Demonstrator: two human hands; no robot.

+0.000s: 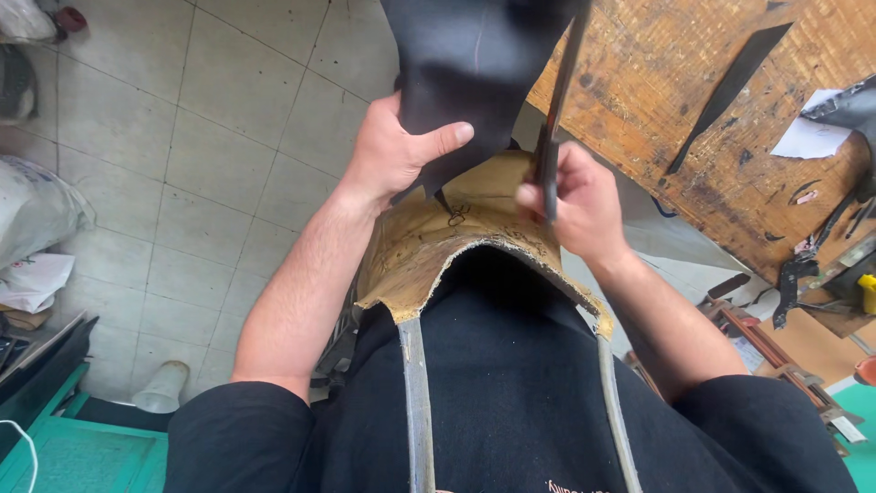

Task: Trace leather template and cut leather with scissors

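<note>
My left hand point(392, 151) grips the lower edge of a dark leather piece point(474, 64), thumb pressed across its front. The leather hangs over a tan, worn board point(429, 246) that rests against my chest on two grey straps point(415, 402). My right hand point(579, 201) is closed around a thin dark rod-like tool point(558, 100) held upright against the right edge of the leather. The tool's lower tip is hidden behind my fingers.
A scuffed wooden workbench point(675, 91) stands at the right, with a black leather strip point(730, 87), white paper point(812, 137) and dark tools point(803, 265) on it. Pale floor tiles point(210, 137) lie to the left, with white bags point(36, 219) and a green crate point(82, 456).
</note>
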